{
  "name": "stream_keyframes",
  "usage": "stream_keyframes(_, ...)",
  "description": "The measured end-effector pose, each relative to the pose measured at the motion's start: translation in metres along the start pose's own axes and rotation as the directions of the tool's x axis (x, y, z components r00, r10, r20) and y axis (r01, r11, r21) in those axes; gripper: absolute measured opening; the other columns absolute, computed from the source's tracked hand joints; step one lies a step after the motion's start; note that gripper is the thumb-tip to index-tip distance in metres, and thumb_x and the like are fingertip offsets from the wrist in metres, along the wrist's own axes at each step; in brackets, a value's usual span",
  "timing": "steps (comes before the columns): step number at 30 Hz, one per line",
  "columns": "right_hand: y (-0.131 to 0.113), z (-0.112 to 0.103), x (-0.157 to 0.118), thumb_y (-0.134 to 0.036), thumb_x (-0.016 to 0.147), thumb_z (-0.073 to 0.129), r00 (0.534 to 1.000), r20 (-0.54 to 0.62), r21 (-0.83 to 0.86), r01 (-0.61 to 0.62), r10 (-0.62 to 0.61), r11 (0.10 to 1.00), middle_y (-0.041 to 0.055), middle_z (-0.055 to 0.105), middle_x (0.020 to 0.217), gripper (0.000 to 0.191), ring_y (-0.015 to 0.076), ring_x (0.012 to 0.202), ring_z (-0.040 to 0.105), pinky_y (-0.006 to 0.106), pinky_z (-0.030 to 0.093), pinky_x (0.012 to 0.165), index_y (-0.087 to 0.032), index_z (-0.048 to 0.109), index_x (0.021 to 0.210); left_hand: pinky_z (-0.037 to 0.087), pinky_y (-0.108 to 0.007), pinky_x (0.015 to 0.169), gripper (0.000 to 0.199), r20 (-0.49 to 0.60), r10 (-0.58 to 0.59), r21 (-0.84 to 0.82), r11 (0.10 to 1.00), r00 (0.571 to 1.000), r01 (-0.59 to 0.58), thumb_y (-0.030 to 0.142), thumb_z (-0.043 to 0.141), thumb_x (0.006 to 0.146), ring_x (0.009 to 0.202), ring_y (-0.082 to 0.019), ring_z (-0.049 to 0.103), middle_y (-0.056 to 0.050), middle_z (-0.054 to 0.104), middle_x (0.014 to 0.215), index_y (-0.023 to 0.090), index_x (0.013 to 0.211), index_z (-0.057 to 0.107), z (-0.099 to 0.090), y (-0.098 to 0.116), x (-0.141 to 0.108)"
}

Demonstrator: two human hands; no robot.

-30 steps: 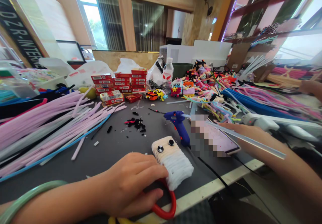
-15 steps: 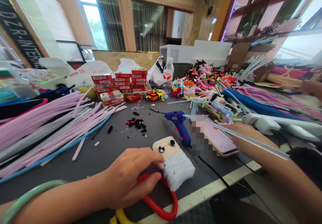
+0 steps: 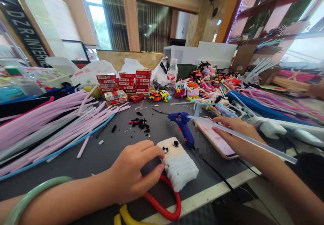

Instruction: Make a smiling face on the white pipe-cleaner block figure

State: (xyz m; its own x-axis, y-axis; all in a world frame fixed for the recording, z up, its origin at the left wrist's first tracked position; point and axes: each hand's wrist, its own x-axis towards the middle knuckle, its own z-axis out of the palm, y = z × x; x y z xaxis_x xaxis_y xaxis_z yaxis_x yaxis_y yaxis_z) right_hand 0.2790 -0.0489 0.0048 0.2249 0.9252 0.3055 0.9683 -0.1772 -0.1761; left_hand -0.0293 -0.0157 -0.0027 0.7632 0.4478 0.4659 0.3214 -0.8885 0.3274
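A flat block wrapped in cream and white pipe cleaner (image 3: 178, 164), with two googly eyes, lies on the dark table. At its left edge my left hand (image 3: 138, 167) touches it with thumb and fingertips, the fingers apart. Red-handled scissors (image 3: 174, 211) lie partly under the block and that hand. My right hand (image 3: 235, 132) is over the phone (image 3: 216, 139), fingers extended across its screen. Between the block and the phone rests a blue glue gun (image 3: 183, 127), a long clear glue stick running from its back past my right hand.
Pink and white pipe cleaners (image 3: 58, 123) spread at the left. Red boxes (image 3: 126, 83), a bottle (image 3: 172, 75) and small dolls (image 3: 205, 80) stand behind. Black scraps (image 3: 140, 123) lie mid-table. A power strip (image 3: 293, 127) is at the right, and a cable crosses the front edge.
My right hand has come into fuller view, its fingers now over the phone. The left thumb and fingertips have drawn closer together at the block's edge. The whole view has shifted slightly.
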Motion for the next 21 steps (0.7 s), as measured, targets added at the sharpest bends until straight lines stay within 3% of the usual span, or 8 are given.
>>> stream_keyframes(5, -0.027, 0.009, -0.001, -0.05, 0.084, 0.047, 0.992, 0.053, 0.122, 0.106, -0.113, 0.987, 0.0044, 0.071, 0.085, 0.041, 0.0198, 0.069, 0.063, 0.031, 0.047, 0.066, -0.021, 0.066, 0.108, 0.043, -0.025, 0.067, 0.026, 0.051, 0.066, -0.063, 0.996, 0.996, -0.063, 0.02, 0.045, 0.086, 0.076, -0.016, 0.055, -0.005, 0.059, 0.087, 0.019, 0.106, 0.06, 0.004, -0.002, -0.002)
stream_keyframes(9, -0.051, 0.016, -0.003, -0.049, 0.084, 0.052, 0.987, 0.1, 0.125, 0.117, -0.129, 0.985, 0.0075, 0.072, 0.083, 0.039, 0.0222, 0.072, 0.065, 0.031, 0.046, 0.063, -0.016, 0.067, 0.097, 0.042, -0.023, 0.061, 0.031, 0.073, 0.127, -0.07, 0.99, 0.989, -0.122, 0.022, 0.045, 0.087, 0.073, -0.015, 0.055, -0.004, 0.06, 0.089, 0.023, 0.116, 0.057, 0.008, -0.005, -0.003)
stream_keyframes(14, -0.075, 0.027, -0.002, -0.045, 0.085, 0.055, 0.986, 0.114, 0.063, 0.115, -0.121, 0.991, 0.0148, 0.071, 0.086, 0.034, 0.0286, 0.084, 0.065, 0.034, 0.043, 0.067, -0.014, 0.067, 0.092, 0.038, -0.023, 0.057, 0.029, 0.081, 0.117, -0.043, 0.993, 0.99, -0.114, 0.018, 0.045, 0.086, 0.064, -0.013, 0.052, -0.004, 0.059, 0.083, 0.021, 0.112, 0.059, 0.005, -0.002, -0.003)
stream_keyframes(21, -0.087, 0.033, 0.001, -0.033, 0.085, 0.054, 0.993, 0.078, 0.102, 0.076, -0.084, 0.992, 0.0145, 0.071, 0.085, 0.026, 0.0274, 0.078, 0.064, 0.033, 0.039, 0.063, -0.012, 0.065, 0.095, 0.036, -0.025, 0.055, 0.023, 0.026, 0.21, -0.033, 0.977, 0.977, -0.209, 0.019, 0.045, 0.084, 0.061, -0.014, 0.051, -0.002, 0.058, 0.075, 0.019, 0.102, 0.059, 0.006, -0.003, -0.003)
